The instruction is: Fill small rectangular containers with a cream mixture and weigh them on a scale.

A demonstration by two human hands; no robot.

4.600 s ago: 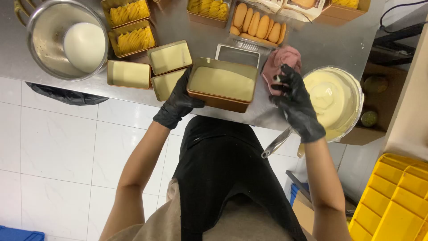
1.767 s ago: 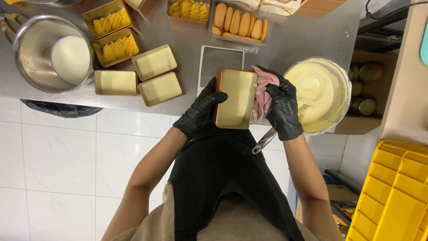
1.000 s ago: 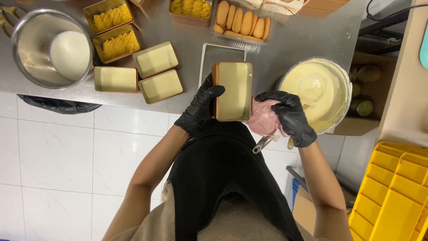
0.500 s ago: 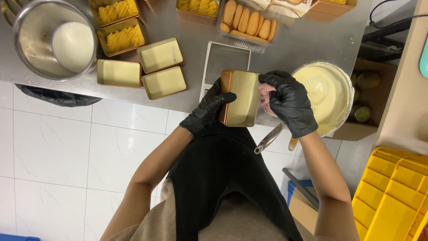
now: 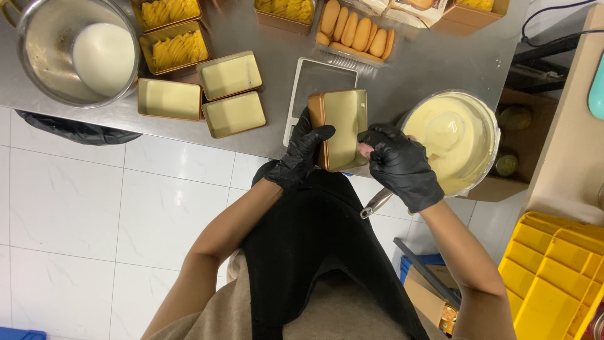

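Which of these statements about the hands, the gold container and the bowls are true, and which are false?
1. The left hand holds a gold rectangular container. True.
2. The right hand is bare. False: both hands wear black gloves.
3. The bowl of pale yellow cream stands to the right of the held container. True.
4. The metal bowl with white liquid is tipped over. False: it stands upright at the table's far left.
5. Three filled gold containers lie on the steel table. True.
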